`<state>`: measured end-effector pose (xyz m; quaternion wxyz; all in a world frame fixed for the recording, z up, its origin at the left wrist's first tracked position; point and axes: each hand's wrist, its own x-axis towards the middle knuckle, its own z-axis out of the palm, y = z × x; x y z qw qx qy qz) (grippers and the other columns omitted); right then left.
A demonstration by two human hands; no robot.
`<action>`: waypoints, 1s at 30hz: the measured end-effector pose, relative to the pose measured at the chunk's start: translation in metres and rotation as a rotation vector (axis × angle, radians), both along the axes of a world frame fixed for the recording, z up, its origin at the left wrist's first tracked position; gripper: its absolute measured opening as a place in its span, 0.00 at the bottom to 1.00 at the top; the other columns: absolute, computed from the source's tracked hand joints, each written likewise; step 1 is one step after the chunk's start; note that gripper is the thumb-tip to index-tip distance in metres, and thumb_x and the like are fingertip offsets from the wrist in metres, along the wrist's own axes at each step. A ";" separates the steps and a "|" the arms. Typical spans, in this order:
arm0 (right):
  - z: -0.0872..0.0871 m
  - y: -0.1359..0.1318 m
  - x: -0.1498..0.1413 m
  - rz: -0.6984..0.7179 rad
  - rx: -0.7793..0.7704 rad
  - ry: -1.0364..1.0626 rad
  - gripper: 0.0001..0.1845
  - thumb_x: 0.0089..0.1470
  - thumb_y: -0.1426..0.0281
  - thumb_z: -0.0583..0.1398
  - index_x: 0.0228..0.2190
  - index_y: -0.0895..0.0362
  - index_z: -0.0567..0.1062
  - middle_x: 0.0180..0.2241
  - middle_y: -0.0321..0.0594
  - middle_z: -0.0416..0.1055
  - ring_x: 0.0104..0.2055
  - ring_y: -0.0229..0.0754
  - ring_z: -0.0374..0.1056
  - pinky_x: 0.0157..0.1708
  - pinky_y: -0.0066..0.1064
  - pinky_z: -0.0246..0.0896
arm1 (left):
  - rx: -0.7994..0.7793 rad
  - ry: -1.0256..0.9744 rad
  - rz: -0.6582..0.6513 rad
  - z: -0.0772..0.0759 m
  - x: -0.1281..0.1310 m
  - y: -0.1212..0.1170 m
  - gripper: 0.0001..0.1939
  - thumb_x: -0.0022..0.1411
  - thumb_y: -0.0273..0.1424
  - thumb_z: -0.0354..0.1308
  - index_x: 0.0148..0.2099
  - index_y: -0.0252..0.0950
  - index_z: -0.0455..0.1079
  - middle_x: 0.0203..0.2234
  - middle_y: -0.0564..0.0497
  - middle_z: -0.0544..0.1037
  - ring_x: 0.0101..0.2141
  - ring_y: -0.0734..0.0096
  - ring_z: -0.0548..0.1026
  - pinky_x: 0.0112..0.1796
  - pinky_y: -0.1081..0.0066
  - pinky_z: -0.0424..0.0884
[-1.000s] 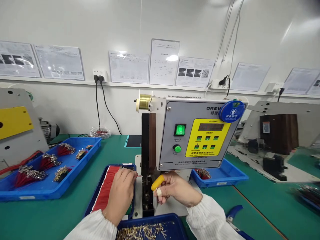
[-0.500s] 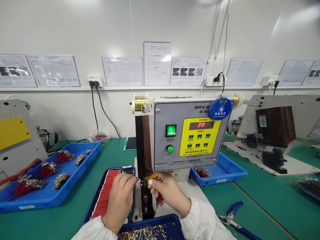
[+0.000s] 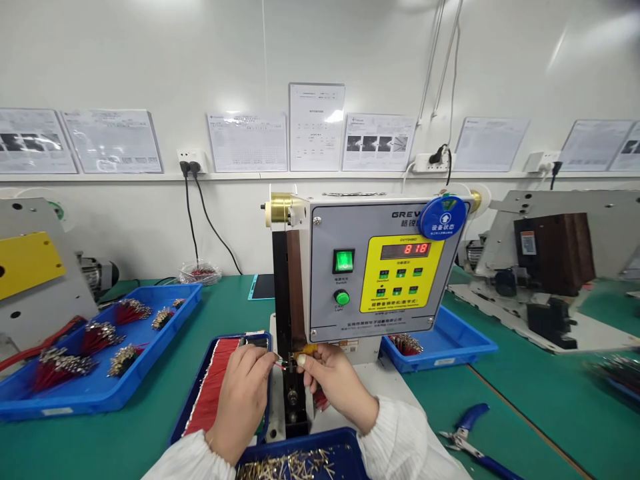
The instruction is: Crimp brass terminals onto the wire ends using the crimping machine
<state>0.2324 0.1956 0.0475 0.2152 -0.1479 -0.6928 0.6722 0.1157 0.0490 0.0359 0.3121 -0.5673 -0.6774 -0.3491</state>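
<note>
My left hand [image 3: 241,397] is closed in a pinch on a thin red wire [image 3: 281,365], whose end points at the black crimping head [image 3: 293,393] of the machine. Just across from it, my right hand [image 3: 340,381] is pinched shut at the head's other side; what lies between its fingertips is too small and hidden to name. A yellow-orange part [image 3: 306,349] shows right above those fingers. The grey crimping machine [image 3: 327,230] stands directly behind both hands, with its red number display [image 3: 405,250] lit.
Beside my left hand lies a tray of red wires [image 3: 215,387]. In front is a dark blue tray [image 3: 353,443] with brass-coloured pins. Blue trays with wire bundles [image 3: 165,343] [image 3: 465,343] stand at both sides. Blue-handled cutters [image 3: 467,440] lie at right.
The machine's display has changed to another number. Both hands hold nearly the same place at the crimping head, and the view has shifted slightly.
</note>
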 end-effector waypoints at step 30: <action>0.005 -0.011 0.002 -0.083 -0.005 0.013 0.19 0.48 0.52 0.60 0.25 0.55 0.66 0.15 0.28 0.61 0.14 0.33 0.54 0.13 0.25 0.49 | 0.044 0.017 0.039 0.004 0.005 -0.001 0.09 0.67 0.21 0.49 0.42 0.36 0.69 0.34 0.49 0.72 0.37 0.68 0.69 0.39 0.67 0.68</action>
